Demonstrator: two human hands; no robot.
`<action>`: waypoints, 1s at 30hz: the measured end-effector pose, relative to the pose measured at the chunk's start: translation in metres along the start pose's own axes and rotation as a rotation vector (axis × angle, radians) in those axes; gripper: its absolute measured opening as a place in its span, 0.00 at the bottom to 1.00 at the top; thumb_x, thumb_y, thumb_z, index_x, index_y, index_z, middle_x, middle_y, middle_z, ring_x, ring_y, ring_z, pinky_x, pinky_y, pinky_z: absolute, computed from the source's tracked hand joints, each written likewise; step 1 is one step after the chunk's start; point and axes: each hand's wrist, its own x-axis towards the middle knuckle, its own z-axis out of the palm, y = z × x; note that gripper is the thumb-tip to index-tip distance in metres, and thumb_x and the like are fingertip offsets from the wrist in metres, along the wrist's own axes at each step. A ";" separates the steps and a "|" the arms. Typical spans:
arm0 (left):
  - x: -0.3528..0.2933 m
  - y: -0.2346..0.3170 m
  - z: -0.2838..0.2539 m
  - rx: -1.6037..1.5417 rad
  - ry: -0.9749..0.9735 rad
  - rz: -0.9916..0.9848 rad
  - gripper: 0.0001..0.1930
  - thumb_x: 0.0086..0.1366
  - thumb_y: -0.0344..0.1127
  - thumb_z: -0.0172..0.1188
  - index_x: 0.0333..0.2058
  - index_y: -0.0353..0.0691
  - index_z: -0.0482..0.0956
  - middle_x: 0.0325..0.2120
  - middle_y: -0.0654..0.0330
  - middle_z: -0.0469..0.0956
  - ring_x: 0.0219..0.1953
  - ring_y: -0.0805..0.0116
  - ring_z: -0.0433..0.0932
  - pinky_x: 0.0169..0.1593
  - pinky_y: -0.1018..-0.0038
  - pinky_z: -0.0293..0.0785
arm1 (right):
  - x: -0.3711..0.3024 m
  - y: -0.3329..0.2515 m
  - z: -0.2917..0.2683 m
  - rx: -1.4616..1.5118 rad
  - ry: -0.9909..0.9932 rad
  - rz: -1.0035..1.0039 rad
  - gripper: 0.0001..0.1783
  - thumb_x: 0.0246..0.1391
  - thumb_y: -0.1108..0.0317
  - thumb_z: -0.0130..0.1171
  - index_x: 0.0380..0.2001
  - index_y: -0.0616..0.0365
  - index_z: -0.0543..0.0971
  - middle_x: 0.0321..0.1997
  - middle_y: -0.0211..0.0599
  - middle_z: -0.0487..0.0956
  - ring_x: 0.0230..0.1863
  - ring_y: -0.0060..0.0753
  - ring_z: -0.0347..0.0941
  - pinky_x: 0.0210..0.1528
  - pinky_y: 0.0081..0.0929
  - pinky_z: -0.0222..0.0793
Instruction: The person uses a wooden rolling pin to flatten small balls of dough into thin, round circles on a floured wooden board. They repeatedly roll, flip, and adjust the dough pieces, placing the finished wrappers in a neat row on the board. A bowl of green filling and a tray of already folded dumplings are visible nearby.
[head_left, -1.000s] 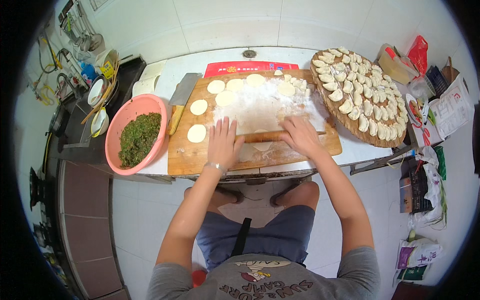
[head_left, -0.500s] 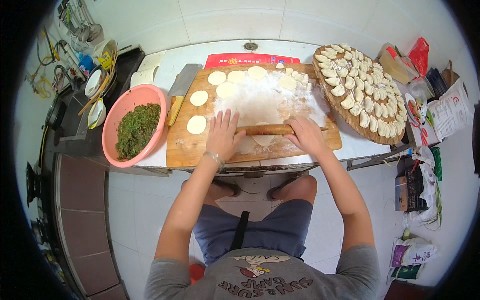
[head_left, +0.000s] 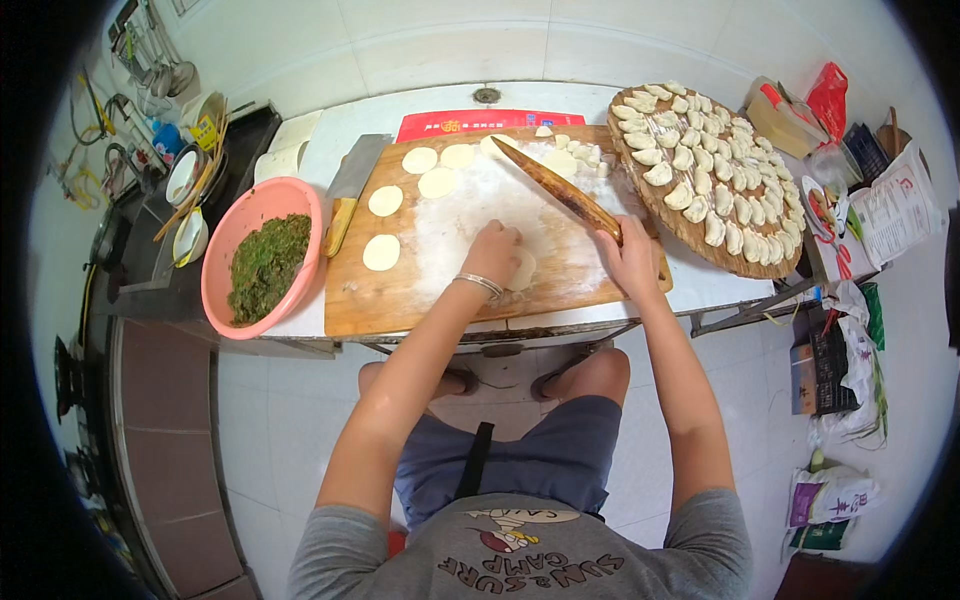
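Right hand [head_left: 632, 258] clasps rolling pin [head_left: 555, 186], near end. Left hand [head_left: 490, 252] curls at dough wrapper [head_left: 524, 270], pinch indiscernible; likely soft, best edge-held.

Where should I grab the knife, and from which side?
Likely by its yellow-brown handle, from the person's side: it points that way, with the broad blade pointing away. The pink bowl sits close on its left.

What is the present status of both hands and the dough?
Left hand: at near dough round, grip unclear. Right hand: rolling pin in grip, slanting over board. Pin's tip partly hides one far dough round.
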 end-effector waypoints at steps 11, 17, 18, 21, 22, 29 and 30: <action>-0.014 0.025 -0.028 -0.240 0.049 -0.211 0.12 0.58 0.35 0.63 0.39 0.35 0.80 0.32 0.47 0.83 0.35 0.47 0.82 0.43 0.60 0.78 | -0.008 0.005 -0.005 -0.022 0.018 -0.021 0.19 0.57 0.56 0.62 0.43 0.59 0.76 0.39 0.44 0.77 0.41 0.53 0.75 0.40 0.43 0.71; -0.061 0.013 -0.060 0.036 0.261 -0.167 0.19 0.61 0.34 0.63 0.49 0.33 0.76 0.50 0.42 0.76 0.51 0.46 0.76 0.54 0.60 0.73 | -0.011 -0.006 -0.020 -0.038 -0.143 -0.156 0.19 0.54 0.56 0.64 0.42 0.57 0.76 0.36 0.40 0.76 0.39 0.48 0.76 0.37 0.40 0.71; -0.069 0.007 -0.064 0.086 0.364 -0.056 0.20 0.62 0.34 0.62 0.51 0.33 0.75 0.55 0.41 0.73 0.56 0.46 0.73 0.57 0.61 0.71 | -0.015 -0.011 -0.023 -0.027 -0.201 -0.188 0.19 0.54 0.56 0.65 0.42 0.57 0.76 0.36 0.40 0.76 0.39 0.47 0.76 0.37 0.39 0.71; -0.084 -0.013 -0.059 0.216 0.322 0.098 0.28 0.67 0.42 0.57 0.60 0.30 0.67 0.65 0.40 0.60 0.67 0.43 0.60 0.68 0.57 0.58 | -0.025 -0.026 -0.017 -0.020 -0.295 -0.345 0.18 0.53 0.56 0.65 0.42 0.54 0.76 0.36 0.37 0.76 0.38 0.44 0.76 0.36 0.37 0.71; -0.087 -0.019 -0.053 0.266 0.256 0.084 0.30 0.68 0.45 0.55 0.62 0.29 0.64 0.66 0.39 0.59 0.68 0.42 0.58 0.69 0.56 0.54 | -0.025 -0.033 -0.014 -0.022 -0.313 -0.409 0.18 0.53 0.56 0.65 0.42 0.54 0.76 0.36 0.36 0.76 0.37 0.43 0.76 0.35 0.36 0.72; -0.030 -0.046 -0.041 0.360 0.108 -0.047 0.32 0.70 0.48 0.50 0.66 0.34 0.59 0.68 0.42 0.55 0.70 0.41 0.53 0.71 0.51 0.47 | 0.024 -0.042 0.027 -0.169 -0.273 -0.235 0.26 0.60 0.53 0.55 0.58 0.52 0.71 0.58 0.44 0.72 0.62 0.49 0.66 0.61 0.51 0.61; -0.026 -0.045 -0.043 0.352 0.073 -0.069 0.33 0.71 0.50 0.49 0.66 0.33 0.58 0.68 0.42 0.55 0.70 0.41 0.52 0.71 0.51 0.46 | 0.021 -0.040 0.029 -0.215 -0.262 -0.275 0.28 0.60 0.53 0.55 0.61 0.51 0.68 0.62 0.45 0.69 0.65 0.50 0.63 0.64 0.52 0.58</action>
